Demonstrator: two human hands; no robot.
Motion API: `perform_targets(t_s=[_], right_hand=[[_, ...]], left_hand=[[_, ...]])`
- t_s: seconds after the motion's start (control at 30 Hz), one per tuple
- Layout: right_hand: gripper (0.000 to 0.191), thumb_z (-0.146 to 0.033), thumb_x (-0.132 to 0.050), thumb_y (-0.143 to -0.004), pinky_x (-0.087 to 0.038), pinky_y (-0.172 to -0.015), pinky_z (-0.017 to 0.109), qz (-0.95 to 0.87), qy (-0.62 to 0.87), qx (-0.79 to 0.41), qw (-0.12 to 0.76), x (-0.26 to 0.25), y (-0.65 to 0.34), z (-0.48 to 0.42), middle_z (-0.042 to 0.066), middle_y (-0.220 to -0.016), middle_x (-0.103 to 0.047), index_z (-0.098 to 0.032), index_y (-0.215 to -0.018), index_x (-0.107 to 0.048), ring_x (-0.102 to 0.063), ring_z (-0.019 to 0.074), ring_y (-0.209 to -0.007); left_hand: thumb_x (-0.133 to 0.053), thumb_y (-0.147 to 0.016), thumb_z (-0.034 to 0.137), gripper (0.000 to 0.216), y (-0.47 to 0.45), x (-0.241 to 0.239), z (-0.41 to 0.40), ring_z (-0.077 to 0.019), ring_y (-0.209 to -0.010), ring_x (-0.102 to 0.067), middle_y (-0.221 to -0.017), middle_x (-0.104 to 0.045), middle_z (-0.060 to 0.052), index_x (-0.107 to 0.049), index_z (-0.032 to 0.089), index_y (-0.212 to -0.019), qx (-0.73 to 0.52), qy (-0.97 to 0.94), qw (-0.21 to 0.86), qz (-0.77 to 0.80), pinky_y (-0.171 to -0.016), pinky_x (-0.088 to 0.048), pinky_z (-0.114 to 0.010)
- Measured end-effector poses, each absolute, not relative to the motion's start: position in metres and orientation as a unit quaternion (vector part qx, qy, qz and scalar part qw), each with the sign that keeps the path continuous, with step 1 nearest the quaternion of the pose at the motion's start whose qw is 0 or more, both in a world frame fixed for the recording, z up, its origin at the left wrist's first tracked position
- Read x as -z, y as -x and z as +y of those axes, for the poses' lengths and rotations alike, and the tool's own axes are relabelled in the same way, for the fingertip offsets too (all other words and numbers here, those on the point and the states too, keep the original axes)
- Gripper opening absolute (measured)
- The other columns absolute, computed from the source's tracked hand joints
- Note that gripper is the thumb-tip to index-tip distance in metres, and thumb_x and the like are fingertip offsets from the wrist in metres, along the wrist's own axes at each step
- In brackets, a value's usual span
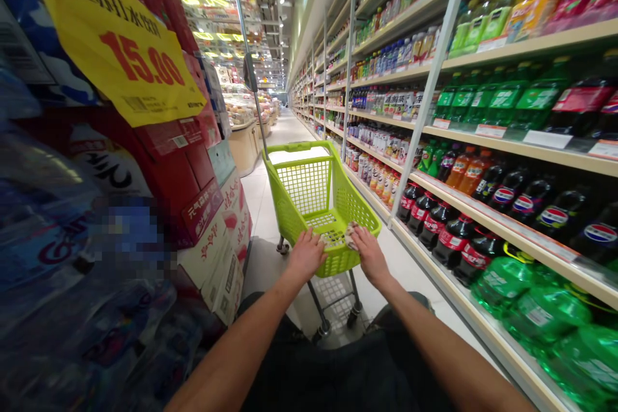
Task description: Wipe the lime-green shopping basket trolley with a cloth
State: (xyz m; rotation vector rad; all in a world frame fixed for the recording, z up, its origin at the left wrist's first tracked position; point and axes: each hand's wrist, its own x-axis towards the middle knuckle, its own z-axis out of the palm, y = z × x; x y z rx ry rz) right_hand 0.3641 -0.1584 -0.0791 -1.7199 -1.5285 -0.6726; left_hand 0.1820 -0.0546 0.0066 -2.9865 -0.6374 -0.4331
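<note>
In front of me stands a lime-green shopping cart (pixel 357 199) with a plastic lattice basket and grey metal legs on casters. My left hand (pixel 308 253) is closed over the near rim of the basket, on its left side. At the near right corner, my right hand (pixel 369 251) grips a pale crumpled cloth (pixel 351 236) against the inside of the rim. Part of the cloth is hidden under the fingers. A metal pole (pixel 239 6) rises at the cart's far left corner, with a dark piece attached partway up.
Tall shelves (pixel 470 136) of bottled drinks line the right side, close to the cart. Stacked drink cartons (pixel 190 206) and shrink-wrapped bottles stand close on the left under a yellow price sign (pixel 125 45). A pale tiled aisle (pixel 284 127) runs ahead past wooden display counters (pixel 244 148).
</note>
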Motion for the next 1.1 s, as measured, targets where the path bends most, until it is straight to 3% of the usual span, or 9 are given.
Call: perform_targets(t_s=[0.17, 0.4, 0.6, 0.77, 0.97, 1.1], right_hand=[[0.038, -0.011, -0.033, -0.084, -0.037, -0.097, 0.048, -0.541, 0.724, 0.259, 0.341, 0.068, -0.425, -0.176, 0.015, -0.124, -0.053, -0.015, -0.112, -0.059, -0.042, 0.023, -0.122], [0.042, -0.007, -0.037, -0.075, -0.038, -0.097, 0.042, -0.531, 0.743, 0.227, 0.338, 0.047, -0.44, -0.182, 0.011, -0.117, -0.058, -0.016, -0.108, -0.061, -0.049, 0.0215, -0.113], [0.05, -0.005, -0.038, -0.073, -0.035, -0.098, 0.046, -0.509, 0.757, 0.246, 0.329, 0.063, -0.399, -0.172, 0.009, -0.127, -0.051, -0.017, -0.118, -0.054, -0.04, 0.024, -0.122], [0.048, -0.006, -0.034, -0.076, -0.034, -0.099, 0.045, -0.468, 0.785, 0.258, 0.313, 0.07, -0.434, -0.195, 0.01, -0.129, -0.049, -0.016, -0.119, -0.053, -0.037, 0.0232, -0.125], [0.047, -0.006, -0.034, -0.074, -0.032, -0.102, 0.045, -0.415, 0.801, 0.283, 0.326, 0.062, -0.464, -0.208, 0.012, -0.128, -0.049, -0.013, -0.116, -0.054, -0.039, 0.0234, -0.123], [0.048, -0.004, -0.035, -0.072, -0.03, -0.102, 0.047, -0.4, 0.797, 0.284, 0.353, 0.05, -0.426, -0.166, 0.014, -0.127, -0.049, -0.011, -0.116, -0.054, -0.036, 0.0246, -0.124]], left_hand=[[-0.032, -0.085, 0.013, 0.04, -0.194, -0.023, -0.045, -0.0228, -0.126, -0.037, -0.133, -0.047, -0.007, -0.047, 0.021, -0.122, 0.118, 0.977, 0.006, -0.179, -0.103, -0.026, -0.05], [-0.032, -0.077, 0.006, 0.06, -0.24, -0.043, -0.011, -0.0225, -0.135, -0.017, -0.145, -0.026, -0.008, -0.028, 0.019, -0.135, 0.09, 0.973, 0.024, -0.213, -0.108, -0.014, -0.052], [-0.041, -0.079, 0.018, 0.052, -0.259, -0.04, 0.012, -0.0289, -0.134, -0.02, -0.141, -0.034, -0.013, -0.036, 0.015, -0.13, 0.055, 0.967, 0.053, -0.242, -0.106, -0.013, -0.055], [-0.048, -0.078, 0.034, 0.056, -0.264, -0.033, -0.007, -0.0292, -0.131, -0.024, -0.139, -0.037, -0.012, -0.036, 0.018, -0.131, 0.083, 0.975, 0.049, -0.202, -0.107, -0.014, -0.054], [-0.046, -0.079, 0.03, 0.062, -0.238, -0.048, 0.01, -0.0283, -0.135, -0.014, -0.146, -0.024, -0.013, -0.027, 0.014, -0.136, 0.1, 0.955, 0.072, -0.269, -0.108, -0.007, -0.055], [-0.047, -0.075, 0.022, 0.062, -0.222, -0.051, 0.01, -0.0288, -0.136, -0.012, -0.142, -0.031, -0.014, -0.032, 0.013, -0.134, 0.112, 0.941, 0.134, -0.29, -0.108, -0.002, -0.057]])
